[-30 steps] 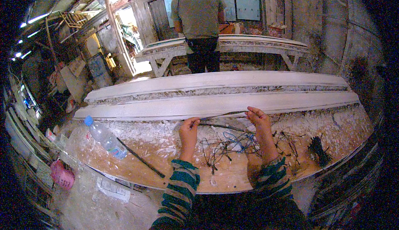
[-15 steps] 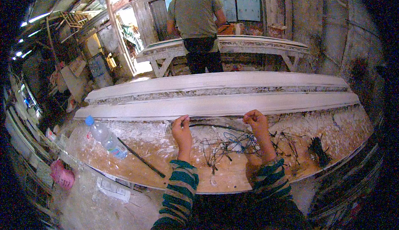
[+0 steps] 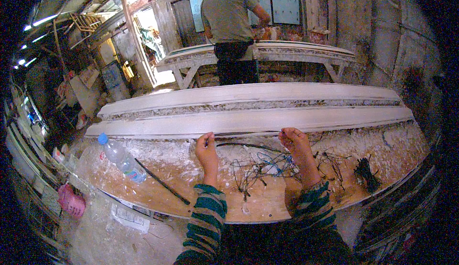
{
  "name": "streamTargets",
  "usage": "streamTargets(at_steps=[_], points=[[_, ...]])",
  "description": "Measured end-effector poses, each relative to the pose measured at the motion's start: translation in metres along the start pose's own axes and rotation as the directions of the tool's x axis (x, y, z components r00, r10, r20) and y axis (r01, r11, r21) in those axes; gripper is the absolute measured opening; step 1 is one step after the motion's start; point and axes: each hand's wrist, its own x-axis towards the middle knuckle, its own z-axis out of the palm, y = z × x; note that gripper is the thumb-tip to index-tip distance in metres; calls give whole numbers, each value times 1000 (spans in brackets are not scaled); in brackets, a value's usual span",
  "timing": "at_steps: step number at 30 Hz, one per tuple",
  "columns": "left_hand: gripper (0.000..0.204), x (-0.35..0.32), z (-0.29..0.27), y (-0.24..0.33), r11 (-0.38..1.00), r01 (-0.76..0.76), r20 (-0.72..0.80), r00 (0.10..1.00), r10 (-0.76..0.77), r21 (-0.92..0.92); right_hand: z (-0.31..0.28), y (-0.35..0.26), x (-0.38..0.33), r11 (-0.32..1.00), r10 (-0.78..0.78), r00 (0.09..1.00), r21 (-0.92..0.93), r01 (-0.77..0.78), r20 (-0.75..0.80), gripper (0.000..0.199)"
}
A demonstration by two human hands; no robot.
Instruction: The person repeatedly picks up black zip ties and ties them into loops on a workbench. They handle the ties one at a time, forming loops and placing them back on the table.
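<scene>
My left hand point(image 3: 207, 149) and my right hand point(image 3: 296, 144) are raised over the bench, level with the near edge of a long white moulding point(image 3: 248, 120). Both have their fingertips pinched together. A thin dark cord point(image 3: 246, 134) appears to stretch between them, hard to separate from the moulding's edge. Just below it a black strip point(image 3: 248, 145) lies curved on the dusty bench top point(image 3: 196, 179). Tangled dark and blue cords point(image 3: 263, 167) spread out near my right forearm. A bundle of black cords point(image 3: 367, 175) lies farther right.
A clear bottle with a blue cap point(image 3: 119, 155) lies at the left, beside a dark rod point(image 3: 162, 181). A second white moulding point(image 3: 248, 95) runs behind the first. Beyond, a person point(image 3: 229, 21) stands at another long bench point(image 3: 306, 52). A pink basket point(image 3: 71, 201) sits lower left.
My left hand has shifted slightly left, and my right hand has turned a little, both still pinching. The person at the back has moved to the right, one arm bent.
</scene>
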Motion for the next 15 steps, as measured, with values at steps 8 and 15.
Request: streamTargets(at_steps=[8,15], points=[[10,3,0,-11,1000,-21,-50,998,22,9,9,6,-6,330,-482,866,-888,321,135,21],[9,4,-1,-10,998,-37,-105,994,42,49,4,12,-3,184,-469,860,-930,318,202,18]])
